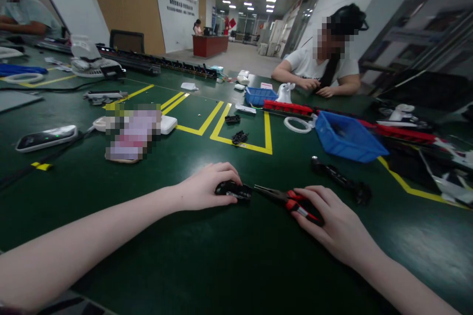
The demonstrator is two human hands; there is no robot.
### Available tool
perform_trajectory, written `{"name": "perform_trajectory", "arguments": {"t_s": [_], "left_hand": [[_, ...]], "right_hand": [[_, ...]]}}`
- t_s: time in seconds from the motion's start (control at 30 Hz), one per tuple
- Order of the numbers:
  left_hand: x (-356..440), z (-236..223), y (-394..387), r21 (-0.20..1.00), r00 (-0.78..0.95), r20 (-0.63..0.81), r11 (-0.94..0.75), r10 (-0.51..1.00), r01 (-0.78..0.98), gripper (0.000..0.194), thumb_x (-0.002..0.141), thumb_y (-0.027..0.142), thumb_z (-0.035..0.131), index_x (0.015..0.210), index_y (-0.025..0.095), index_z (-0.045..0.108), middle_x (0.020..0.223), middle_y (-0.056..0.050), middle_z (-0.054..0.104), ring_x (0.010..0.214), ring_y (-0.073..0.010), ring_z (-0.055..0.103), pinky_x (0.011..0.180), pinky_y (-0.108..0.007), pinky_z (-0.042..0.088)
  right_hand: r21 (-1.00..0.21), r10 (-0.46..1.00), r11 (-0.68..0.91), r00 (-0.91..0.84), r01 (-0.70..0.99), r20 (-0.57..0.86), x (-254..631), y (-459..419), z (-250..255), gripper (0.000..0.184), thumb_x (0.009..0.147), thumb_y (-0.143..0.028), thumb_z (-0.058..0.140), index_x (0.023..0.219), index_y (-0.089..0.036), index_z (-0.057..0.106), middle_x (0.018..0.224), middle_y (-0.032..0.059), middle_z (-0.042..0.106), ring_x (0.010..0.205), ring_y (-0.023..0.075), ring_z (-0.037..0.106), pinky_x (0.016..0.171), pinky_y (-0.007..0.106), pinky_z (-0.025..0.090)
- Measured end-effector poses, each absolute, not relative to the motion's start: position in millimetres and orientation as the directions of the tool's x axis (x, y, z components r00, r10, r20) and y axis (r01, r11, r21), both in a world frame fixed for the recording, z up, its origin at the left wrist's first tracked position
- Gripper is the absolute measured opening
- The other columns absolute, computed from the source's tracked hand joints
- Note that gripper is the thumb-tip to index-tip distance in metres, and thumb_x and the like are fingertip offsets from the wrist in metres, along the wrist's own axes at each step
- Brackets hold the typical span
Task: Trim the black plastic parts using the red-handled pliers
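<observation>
My left hand [212,184] is closed around a small black plastic part [240,192], whose right end sticks out past the fingers. In my right hand [328,216] is a pair of needle-nose pliers [291,199] with red and black handles. Their thin jaws point left and end just short of the black part; a gap shows between the two. Behind the right hand a long black jointed part [342,177] lies on the green table. Two more small black parts, a nearer one [240,137] and a farther one [232,119], lie by the yellow tape.
A blue bin [347,138] and a white ring [297,125] are at the right. At the left lie a phone [135,135], a white handheld device [47,138] and cables. Across the table [207,266] sits a person [321,64] beyond red strips and a smaller blue bin [260,96].
</observation>
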State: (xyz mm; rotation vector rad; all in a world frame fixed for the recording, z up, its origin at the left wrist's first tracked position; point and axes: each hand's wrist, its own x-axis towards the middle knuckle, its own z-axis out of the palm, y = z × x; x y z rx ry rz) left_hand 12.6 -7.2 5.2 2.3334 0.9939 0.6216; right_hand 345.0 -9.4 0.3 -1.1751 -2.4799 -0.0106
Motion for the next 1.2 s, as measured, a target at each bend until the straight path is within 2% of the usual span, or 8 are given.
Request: {"name": "perform_trajectory", "arguments": {"t_s": [0.13, 0.37, 0.77, 1.2], "left_hand": [[26, 4, -2, 0.671, 0.631, 0.192, -0.570, 0.751, 0.474, 0.029, 0.083, 0.030, 0.070, 0.110, 0.020, 0.064, 0.114, -0.006, 0.061, 0.106, -0.0218, 0.059, 0.093, -0.039, 0.047], [57, 4, 15, 0.723, 0.672, 0.168, -0.553, 0.721, 0.413, 0.029, 0.080, 0.030, 0.072, 0.105, 0.018, 0.065, 0.109, -0.005, 0.062, 0.099, -0.0202, 0.061, 0.090, -0.037, 0.049], [55, 4, 14, 0.748, 0.705, 0.141, -0.542, 0.695, 0.384, 0.028, 0.083, 0.026, 0.069, 0.110, 0.020, 0.063, 0.115, -0.005, 0.059, 0.105, -0.0206, 0.059, 0.093, -0.041, 0.049], [56, 7, 11, 0.742, 0.688, 0.142, -0.536, 0.712, 0.402, 0.027, 0.082, 0.024, 0.070, 0.107, 0.019, 0.062, 0.113, -0.005, 0.059, 0.104, -0.0209, 0.059, 0.095, -0.041, 0.049]], "right_hand": [[-0.232, 0.764, 0.615, -0.498, 0.753, 0.410, 349, -14, 2, 0.037, 0.087, -0.042, 0.061, 0.117, -0.021, 0.060, 0.111, 0.0109, 0.061, 0.098, 0.0248, 0.064, 0.081, 0.039, 0.056], [-0.161, 0.676, 0.691, -0.552, 0.704, 0.488, 349, -19, 3, 0.041, 0.081, -0.038, 0.068, 0.117, -0.020, 0.060, 0.110, 0.0115, 0.061, 0.098, 0.0255, 0.063, 0.079, 0.040, 0.057], [-0.215, 0.695, 0.674, -0.508, 0.707, 0.508, 355, -17, 1, 0.042, 0.081, -0.037, 0.069, 0.119, -0.020, 0.061, 0.111, 0.0113, 0.066, 0.099, 0.0256, 0.064, 0.082, 0.043, 0.057], [-0.092, 0.655, 0.677, -0.542, 0.730, 0.526, 351, -24, 7, 0.039, 0.083, -0.037, 0.068, 0.115, -0.016, 0.062, 0.105, 0.0118, 0.067, 0.090, 0.0234, 0.065, 0.074, 0.039, 0.057]]}}
